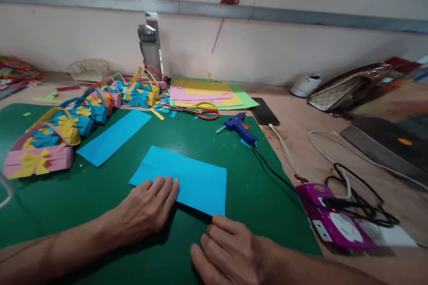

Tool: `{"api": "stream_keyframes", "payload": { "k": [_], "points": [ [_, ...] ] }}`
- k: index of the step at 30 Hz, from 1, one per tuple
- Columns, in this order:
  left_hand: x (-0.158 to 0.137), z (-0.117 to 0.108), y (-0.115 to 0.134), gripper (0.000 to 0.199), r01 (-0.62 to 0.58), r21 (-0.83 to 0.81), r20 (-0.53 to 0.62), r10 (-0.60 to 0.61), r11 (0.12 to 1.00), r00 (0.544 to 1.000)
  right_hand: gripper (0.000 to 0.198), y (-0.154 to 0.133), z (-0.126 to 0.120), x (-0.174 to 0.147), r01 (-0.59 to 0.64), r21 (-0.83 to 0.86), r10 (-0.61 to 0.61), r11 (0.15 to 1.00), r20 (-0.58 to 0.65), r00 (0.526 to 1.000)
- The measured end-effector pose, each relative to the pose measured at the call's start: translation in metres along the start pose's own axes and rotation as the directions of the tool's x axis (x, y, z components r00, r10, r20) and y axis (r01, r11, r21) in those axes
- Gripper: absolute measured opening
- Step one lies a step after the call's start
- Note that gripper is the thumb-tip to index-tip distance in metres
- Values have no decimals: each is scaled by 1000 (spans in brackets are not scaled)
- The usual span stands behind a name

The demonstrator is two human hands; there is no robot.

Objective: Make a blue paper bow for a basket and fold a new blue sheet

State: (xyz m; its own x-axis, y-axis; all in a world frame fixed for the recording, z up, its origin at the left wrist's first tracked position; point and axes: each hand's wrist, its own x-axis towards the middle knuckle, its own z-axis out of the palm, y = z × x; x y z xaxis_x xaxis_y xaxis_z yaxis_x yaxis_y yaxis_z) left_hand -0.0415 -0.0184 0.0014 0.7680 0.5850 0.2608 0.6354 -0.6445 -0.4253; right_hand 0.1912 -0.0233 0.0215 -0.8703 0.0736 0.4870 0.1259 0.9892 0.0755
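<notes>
A blue sheet of paper (197, 178) lies in front of me on the green mat (160, 249), its near edge lifted a little. My left hand (149, 205) presses on its lower left part, fingers together and curled over the edge. At the near right corner, my right hand (230, 249) pinches the paper between thumb and bent forefinger; its other fingers are curled. A second blue paper strip (115, 136) rests flat beyond, to the left. The undersides of both hands are hidden.
Several small paper baskets with bows, such as a pink basket (40, 160), line the left. Scissors (200, 111) lie before stacked coloured paper (200, 93). Right of these are a blue glue gun (239, 128), a phone (265, 111) and a purple power strip (334, 220) with tangled cables.
</notes>
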Motion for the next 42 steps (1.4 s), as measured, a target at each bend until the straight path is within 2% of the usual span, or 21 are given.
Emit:
{"api": "stream_keyframes", "payload": {
  "k": [3, 7, 13, 16, 19, 24, 27, 31, 38, 40, 42],
  "points": [
    [2, -1, 1, 38, 1, 6, 92, -1, 1000, 996, 27, -4, -1, 0, -82, -106, 81, 991, -16, 997],
    [1, -3, 0, 35, 21, 41, 106, -25, 999, 994, 37, 2, 2, 2, -226, -273, 240, 935, 19, 971],
    [-1, -7, 3, 33, 63, 45, 62, -66, 997, 996, 37, 16, 12, 1, -244, -348, 285, 905, 72, 956],
    [-2, -10, 4, 33, 38, -59, -10, -38, 998, 999, 37, 21, 18, -3, -261, -330, 299, 907, 71, 952],
    [-2, -13, 4, 36, -50, -217, -117, 25, 975, 993, 39, 24, 22, -7, -281, -303, 314, 911, 66, 947],
    [1, -17, 0, 25, -112, -363, -234, 27, 925, 972, 40, 25, 17, -8, -283, -304, 331, 910, 120, 936],
    [1, -15, -3, 26, -132, -430, -226, 35, 893, 973, 44, 26, 12, -6, -289, -278, 334, 916, 133, 933],
    [-1, -12, -5, 29, -150, -458, -172, 78, 876, 982, 42, 26, 11, -5, -332, -191, 351, 924, 73, 934],
    [0, -5, 7, 29, -15, -493, -130, -57, 870, 990, 33, 28, 18, -3, -402, -74, 406, 913, 49, 913],
    [2, -2, 13, 31, 37, -512, -81, -91, 858, 993, 31, 29, 18, -2, -462, -5, 461, 887, 59, 885],
    [3, -1, 16, 33, 75, -526, -35, -110, 847, 993, 26, 30, 16, 0, -544, 84, 536, 835, 95, 839]
  ]
}}
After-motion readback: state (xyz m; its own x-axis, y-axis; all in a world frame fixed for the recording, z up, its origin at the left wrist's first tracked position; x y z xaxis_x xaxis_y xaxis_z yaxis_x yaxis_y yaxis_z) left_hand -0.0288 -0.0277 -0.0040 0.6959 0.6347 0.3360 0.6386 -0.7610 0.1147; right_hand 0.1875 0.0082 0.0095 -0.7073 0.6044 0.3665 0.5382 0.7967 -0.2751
